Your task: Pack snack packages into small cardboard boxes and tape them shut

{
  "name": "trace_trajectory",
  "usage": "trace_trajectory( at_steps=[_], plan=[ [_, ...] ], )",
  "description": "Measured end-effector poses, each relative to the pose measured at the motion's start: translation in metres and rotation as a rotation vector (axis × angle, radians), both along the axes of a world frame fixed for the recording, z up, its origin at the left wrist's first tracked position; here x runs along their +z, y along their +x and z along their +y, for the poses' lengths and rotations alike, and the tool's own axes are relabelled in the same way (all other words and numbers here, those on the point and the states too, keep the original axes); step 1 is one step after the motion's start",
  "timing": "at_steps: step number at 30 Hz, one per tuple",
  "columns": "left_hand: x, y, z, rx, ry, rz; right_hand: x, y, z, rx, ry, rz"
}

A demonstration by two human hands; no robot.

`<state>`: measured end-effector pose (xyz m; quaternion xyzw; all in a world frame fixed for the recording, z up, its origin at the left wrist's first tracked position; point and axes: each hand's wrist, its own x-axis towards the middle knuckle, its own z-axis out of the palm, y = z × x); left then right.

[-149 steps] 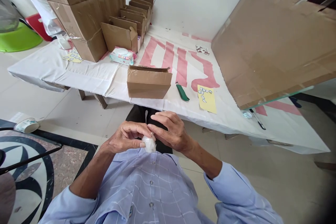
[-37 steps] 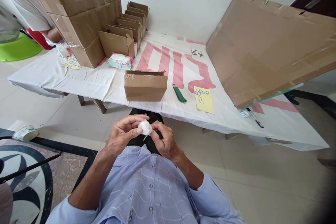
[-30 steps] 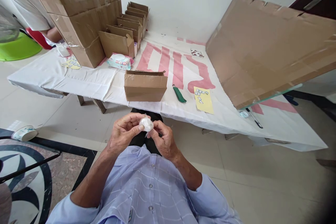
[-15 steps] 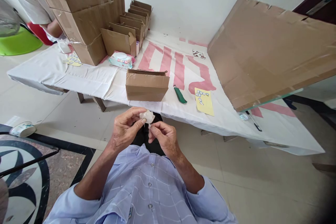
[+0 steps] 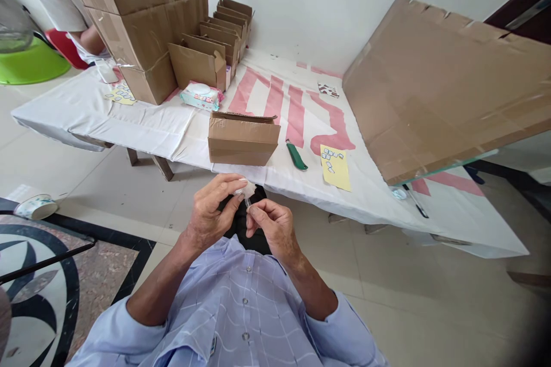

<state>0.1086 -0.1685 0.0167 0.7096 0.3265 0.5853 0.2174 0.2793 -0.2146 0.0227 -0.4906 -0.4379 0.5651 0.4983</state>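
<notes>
We've got the white plasticky lump (image 5: 248,188) pinched in our left hand (image 5: 213,206), just below frame centre; its clear tail (image 5: 248,202) points down, nipped by our right hand (image 5: 275,228).

A small, whitish, crumpled bundle (image 5: 248,188) is held between the hands (image 5: 210,205).

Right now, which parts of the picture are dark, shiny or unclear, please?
In the head view: dark blur at lower right, coarse pixels at top left, glare on the tall boxes, soft shade under the table; the white bundle in the left hand shows little detail.
</notes>
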Motion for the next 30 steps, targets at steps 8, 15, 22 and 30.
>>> trace_trajectory(
  at_steps=[8,15,22,30],
  plan=[
    [-0.002,0.001,-0.002,-0.036,0.115,0.103,0.006,0.001,0.0,-0.007,-0.033,-0.008],
    [-0.002,-0.004,-0.002,-0.137,0.127,0.161,0.004,0.004,0.002,0.003,-0.087,0.036],
    [-0.006,-0.01,0.003,-0.215,0.088,0.178,0.007,0.008,0.004,0.088,-0.208,0.166],
    [-0.01,-0.011,0.005,-0.253,0.064,0.227,0.008,0.016,-0.002,0.186,-0.26,0.258]
  ],
)
